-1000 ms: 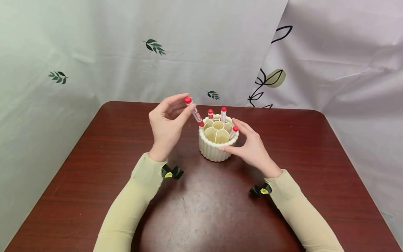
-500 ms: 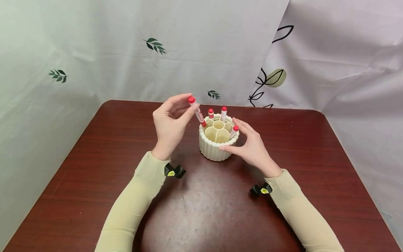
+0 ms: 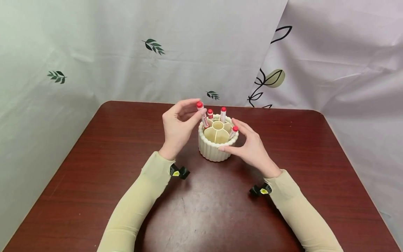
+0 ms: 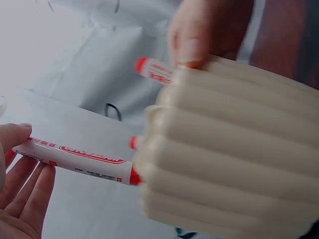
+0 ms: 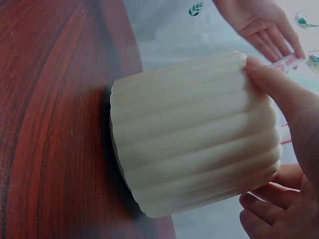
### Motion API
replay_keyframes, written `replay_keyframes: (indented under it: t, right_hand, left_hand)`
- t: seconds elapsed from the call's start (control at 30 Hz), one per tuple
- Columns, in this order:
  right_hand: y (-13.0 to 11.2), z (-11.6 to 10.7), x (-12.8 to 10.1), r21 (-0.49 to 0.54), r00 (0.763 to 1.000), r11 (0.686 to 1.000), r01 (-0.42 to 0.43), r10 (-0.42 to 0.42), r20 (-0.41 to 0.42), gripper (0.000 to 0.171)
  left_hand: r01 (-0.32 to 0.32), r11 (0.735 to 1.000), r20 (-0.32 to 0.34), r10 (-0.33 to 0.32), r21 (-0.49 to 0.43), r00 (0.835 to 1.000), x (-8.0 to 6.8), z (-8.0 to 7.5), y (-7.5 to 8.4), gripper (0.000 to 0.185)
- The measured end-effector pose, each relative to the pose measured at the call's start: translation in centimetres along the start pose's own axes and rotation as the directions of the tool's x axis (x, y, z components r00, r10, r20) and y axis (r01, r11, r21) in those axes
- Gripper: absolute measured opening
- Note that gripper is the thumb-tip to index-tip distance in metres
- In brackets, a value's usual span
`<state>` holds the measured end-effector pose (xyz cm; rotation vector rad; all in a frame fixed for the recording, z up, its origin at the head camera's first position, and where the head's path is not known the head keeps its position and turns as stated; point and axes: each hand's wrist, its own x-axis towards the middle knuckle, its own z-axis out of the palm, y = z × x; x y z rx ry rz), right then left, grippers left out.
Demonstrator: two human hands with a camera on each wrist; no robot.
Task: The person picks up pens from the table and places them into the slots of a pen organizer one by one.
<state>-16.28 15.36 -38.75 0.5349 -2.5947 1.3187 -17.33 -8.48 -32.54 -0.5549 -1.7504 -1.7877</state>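
Between thumb and fingers my left hand (image 3: 178,127) pinches a white marker (image 4: 87,160) with red ends by its upper part. The marker slants down, its lower red end at the left rim of a cream fluted pen holder (image 3: 212,150). Petal-shaped compartments ring a round middle one inside the holder. Three more red-capped markers stand in it: a back left marker (image 3: 210,114), a back marker (image 3: 223,114) and a right marker (image 3: 233,132). My right hand (image 3: 252,148) grips the holder's right side, thumb (image 5: 269,79) at the front rim and fingers behind.
The holder stands on a dark red-brown wooden table (image 3: 201,210), towards its far edge. Behind it hangs a pale curtain (image 3: 189,45) with leaf prints. A small black camera (image 3: 179,171) is on the left wrist, and another black camera (image 3: 260,190) on the right.
My left hand has moved right with the marker, bringing its lower end from beside the holder to the left rim and compartment. The right hand and holder have stayed put.
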Motion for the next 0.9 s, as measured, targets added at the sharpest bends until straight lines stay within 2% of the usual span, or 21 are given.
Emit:
replay_keyframes:
  t: [0.13,0.4,0.43,0.5,0.73,0.83,0.9]
  right_hand:
    - [0.0,0.1,0.0,0.003,1.0,1.0,0.005,-0.005,0.003,0.102]
    - [0.0,0.1,0.0,0.0,1.0,1.0,0.001,-0.001,0.005,0.101]
    - [0.0,0.1,0.0,-0.001,1.0,1.0,0.001,-0.001,0.005,0.101]
    - [-0.1,0.1,0.0,-0.004,1.0,1.0,0.0,0.0,0.007,0.101]
    - [-0.4,0.0,0.1,-0.049,1.0,0.999,0.012,-0.01,0.025,0.103]
    - [-0.5,-0.6,0.0,-0.071,0.999,0.997,0.016,-0.012,0.047,0.105]
    - [-0.5,-1.4,-0.1,-0.074,0.999,0.997,0.034,-0.031,0.045,0.099]
  left_hand:
    - [0.037,0.997,0.036,-0.039,0.068,0.999,-0.7,0.3,0.2,0.026]
    - [0.108,0.98,0.086,-0.124,0.168,0.989,-1.5,0.1,-1.0,0.031]
    - [0.105,0.978,0.096,-0.124,0.178,0.988,-1.5,-0.1,-1.5,0.032]
    - [0.103,0.978,0.109,-0.125,0.181,0.986,-1.5,-0.2,-1.7,0.035]
    - [0.078,0.981,0.111,-0.099,0.176,0.989,-1.5,-0.9,-1.0,0.038]
    - [0.062,0.981,0.121,-0.085,0.186,0.989,-1.4,-1.7,-1.9,0.04]
    - [0.054,0.976,0.139,-0.085,0.213,0.987,-1.4,-2.7,-2.5,0.044]
